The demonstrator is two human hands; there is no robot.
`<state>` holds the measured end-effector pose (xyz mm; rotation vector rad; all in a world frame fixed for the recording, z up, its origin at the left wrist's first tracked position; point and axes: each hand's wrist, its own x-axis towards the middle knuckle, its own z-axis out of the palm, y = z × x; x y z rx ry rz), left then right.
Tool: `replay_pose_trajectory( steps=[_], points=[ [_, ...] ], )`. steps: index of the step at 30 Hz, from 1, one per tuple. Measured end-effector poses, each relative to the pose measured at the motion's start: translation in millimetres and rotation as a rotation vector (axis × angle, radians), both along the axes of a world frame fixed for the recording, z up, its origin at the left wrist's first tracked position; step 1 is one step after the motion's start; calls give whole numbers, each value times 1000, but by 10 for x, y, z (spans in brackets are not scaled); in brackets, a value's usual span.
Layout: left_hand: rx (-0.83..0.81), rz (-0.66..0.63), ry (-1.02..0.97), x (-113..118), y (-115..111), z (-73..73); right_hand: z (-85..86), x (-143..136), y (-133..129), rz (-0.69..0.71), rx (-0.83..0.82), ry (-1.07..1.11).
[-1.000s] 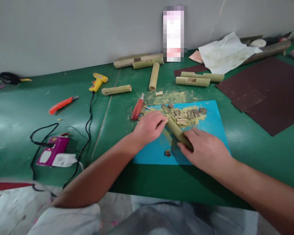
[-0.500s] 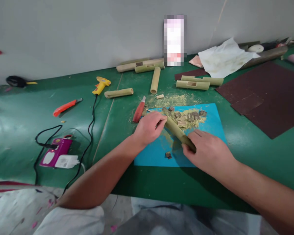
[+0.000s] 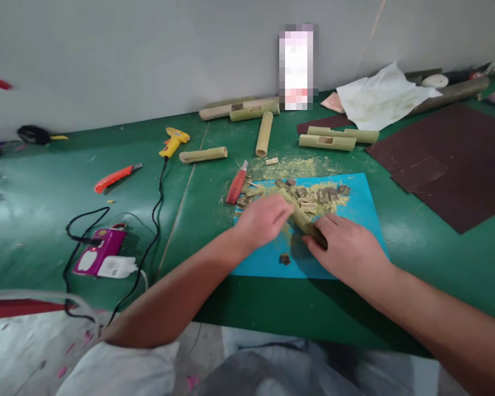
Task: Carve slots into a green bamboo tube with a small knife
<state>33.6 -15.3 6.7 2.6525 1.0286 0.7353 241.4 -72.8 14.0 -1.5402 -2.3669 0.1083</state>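
The right hand (image 3: 348,242) wraps its fingers around the near right end of a green bamboo tube (image 3: 300,218), which slants over a blue sheet (image 3: 361,220) on the green table (image 3: 206,220). The left hand (image 3: 264,221) is at the tube's far left end, its fingers curled and bunched together; whether they pinch anything is hidden.

Pale shavings (image 3: 343,199) and cut bamboo chips (image 3: 323,195) lie on the far part of the sheet, just beyond the tube, and one dark chip (image 3: 285,259) lies nearer, left of the right hand. A red-handled knife (image 3: 236,185) rests beyond the left hand, by the sheet's far left corner. Farther off lies a plain tube (image 3: 264,135), with a notched tube (image 3: 327,143) to its right. A yellow glue gun (image 3: 174,142) lies on the left, beyond an orange cutter (image 3: 114,178).
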Motion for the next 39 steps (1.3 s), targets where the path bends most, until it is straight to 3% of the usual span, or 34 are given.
replay_pose_trajectory(
  steps=[2, 6, 10, 14, 18, 23, 27, 28, 32, 36, 39],
  points=[
    [18, 42, -13, -16, 22, -1, -2, -3, -1, -6, 2, -1],
    [12, -99, 32, -29, 33, -13, -2, -10, -3, 0, -23, -9],
    [73, 47, -35, -38, 46, -28, 11, -16, 1, -21, -68, -11],
    [45, -125, 53, -30, 49, -37, 10, -19, 1, -4, -71, 4],
    [44, 54, -63, -40, 65, -24, 16, -24, -4, -31, -80, 8],
    [-17, -155, 88, -11, 0, 4, 38, -35, 0, -18, -97, 19],
    [26, 50, -34, -59, 49, 10, 26, -33, 1, -43, -110, 18],
    [28, 58, -38, -64, 50, 10, 22, -32, 1, -43, -113, 14],
    [-10, -117, 57, -65, 28, 9, 29, -30, -2, -47, -130, -5],
    [26, 95, -34, -109, 88, 11, 46, -39, -5, -60, -142, -15],
    [13, -13, 24, -118, 99, 3, 33, -43, -9, -52, -140, -9]
  ],
)
